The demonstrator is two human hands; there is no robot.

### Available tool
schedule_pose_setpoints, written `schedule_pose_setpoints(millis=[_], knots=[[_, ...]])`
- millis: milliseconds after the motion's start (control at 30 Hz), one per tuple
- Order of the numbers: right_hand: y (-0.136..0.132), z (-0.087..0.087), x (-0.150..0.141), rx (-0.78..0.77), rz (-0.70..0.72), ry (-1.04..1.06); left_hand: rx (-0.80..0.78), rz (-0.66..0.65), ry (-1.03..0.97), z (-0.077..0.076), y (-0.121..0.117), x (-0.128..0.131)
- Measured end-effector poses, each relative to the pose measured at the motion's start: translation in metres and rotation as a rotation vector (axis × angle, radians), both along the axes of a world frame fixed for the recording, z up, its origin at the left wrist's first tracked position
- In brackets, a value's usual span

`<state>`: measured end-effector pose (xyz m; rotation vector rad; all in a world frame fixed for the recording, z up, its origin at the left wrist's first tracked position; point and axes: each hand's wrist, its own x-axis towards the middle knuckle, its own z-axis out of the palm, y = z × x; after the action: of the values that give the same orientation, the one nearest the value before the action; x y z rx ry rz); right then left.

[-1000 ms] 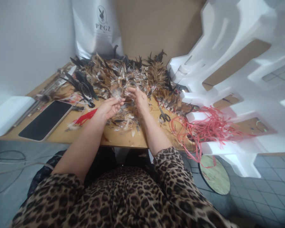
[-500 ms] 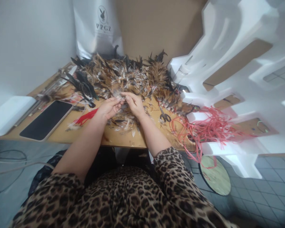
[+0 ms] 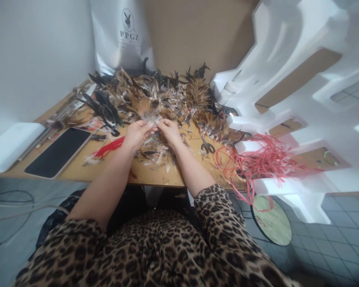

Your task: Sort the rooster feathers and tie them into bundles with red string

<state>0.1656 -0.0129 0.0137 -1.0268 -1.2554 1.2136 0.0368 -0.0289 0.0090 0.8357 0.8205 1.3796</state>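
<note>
The left hand (image 3: pixel 139 133) and the right hand (image 3: pixel 170 131) meet fingertip to fingertip over the bench (image 3: pixel 155 176); the left grip is pinched, thumb against fingers, on a small wispy feather tuft (image 3: pixel 151 117), and the right grip pinches at the other side of it; the tuft shows pale and blurred between the two hands, its lower end hidden by the fingers; just behind it spreads a feather pile (image 3: pixel 164 97), brown, white and black, with loose scraps lying below the hands too; beside the left forearm lies a bright red bundle (image 3: pixel 109 147), near a clump of long black feathers (image 3: pixel 107 111); farther left a phone (image 3: pixel 60 152) lies with its dark screen up, close to a white box (image 3: pixel 16 145); to the right of the right hand lie dark-handled scissors (image 3: pixel 208 148), and beyond them a tangle of pinkish-red strips (image 3: pixel 263 159) hangs partly over the front edge; a silvery bag (image 3: pixel 125 52) printed "PPGZ" stands behind the pile.
</note>
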Motion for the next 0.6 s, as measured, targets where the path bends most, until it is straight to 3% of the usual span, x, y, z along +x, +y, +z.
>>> schedule_pose_setpoints(millis=[133, 300, 600], knots=[[0.0015, -0.0006, 0.0007, -0.023, -0.001, 0.056, -0.042, -0.051, -0.009, 0.0012, -0.0011, -0.001], [0.0026, -0.0013, 0.0017, 0.041, -0.033, -0.022, -0.132, -0.074, -0.026, 0.0023, -0.0015, -0.0022], [0.0035, -0.0049, 0.0021, 0.163, -0.033, -0.133, -0.123, -0.058, 0.135, -0.0005, -0.0017, -0.0011]])
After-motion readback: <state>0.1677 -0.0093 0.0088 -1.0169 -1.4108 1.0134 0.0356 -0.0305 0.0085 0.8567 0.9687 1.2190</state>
